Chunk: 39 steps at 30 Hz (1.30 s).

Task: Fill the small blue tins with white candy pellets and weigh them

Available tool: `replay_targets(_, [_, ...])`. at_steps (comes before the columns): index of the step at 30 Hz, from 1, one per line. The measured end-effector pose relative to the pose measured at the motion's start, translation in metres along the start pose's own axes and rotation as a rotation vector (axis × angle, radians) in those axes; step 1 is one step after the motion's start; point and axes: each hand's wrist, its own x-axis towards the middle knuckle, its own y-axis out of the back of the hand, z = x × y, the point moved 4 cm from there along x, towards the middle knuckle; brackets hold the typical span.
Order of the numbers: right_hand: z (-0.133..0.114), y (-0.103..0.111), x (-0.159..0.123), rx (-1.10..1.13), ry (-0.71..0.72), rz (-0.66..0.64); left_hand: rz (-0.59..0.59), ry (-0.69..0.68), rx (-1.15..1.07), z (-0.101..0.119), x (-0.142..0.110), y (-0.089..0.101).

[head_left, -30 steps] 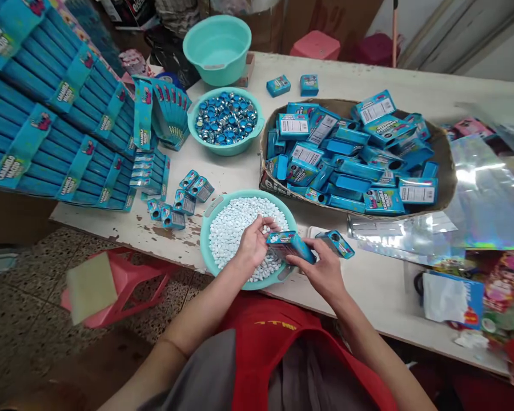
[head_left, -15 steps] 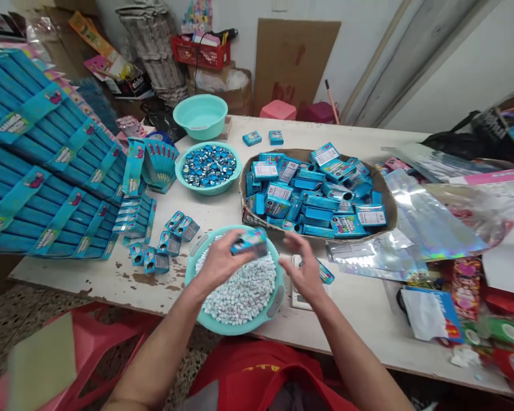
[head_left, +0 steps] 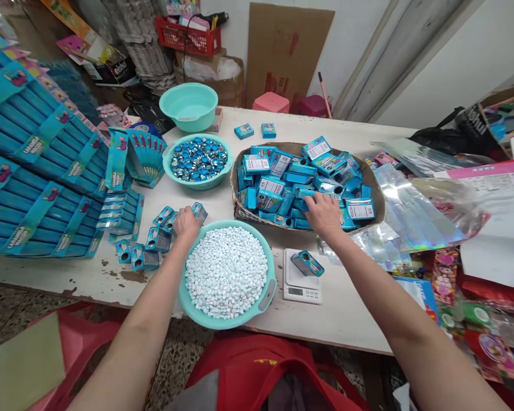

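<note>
My left hand is at the group of small blue boxes left of the basin, its fingers closed around a small blue box. My right hand reaches into the cardboard tray of jumbled blue boxes, fingers curled onto a box; their tips are partly hidden. Between my arms stands a turquoise basin full of small white candy-like pieces. One blue box lies tilted on a white digital scale. Several boxes show a round dark hole.
Behind the basin is a turquoise bowl of blue-and-silver round pieces, with another turquoise bowl farther back. Blue display packs are stacked at left. Clear plastic sheets and bags cover the right side. A red stool stands at lower left.
My left hand has carried a blue box from above the basin leftward to the group of boxes. My right hand has moved from beside the basin forward into the tray.
</note>
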Motion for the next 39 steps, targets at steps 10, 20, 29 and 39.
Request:
replay_targets(10, [0.01, 0.027, -0.102, 1.462, -0.692, 0.185, -0.041, -0.328, -0.343, -0.018, -0.139, -0.033])
replay_targets(20, [-0.096, -0.026, -0.128, 1.826, -0.82, -0.06, -0.276, 0.082, -0.543, 0.023, -0.123, -0.054])
replay_targets(29, [-0.097, -0.007, -0.115, 1.402, -0.615, -0.142, -0.66, 0.562, -1.453, 0.028, -0.128, -0.063])
replay_targets(39, [-0.151, 0.02, -0.104, 0.895, -0.068, -0.147, -0.618, 0.508, -1.938, 0.056, -0.14, 0.018])
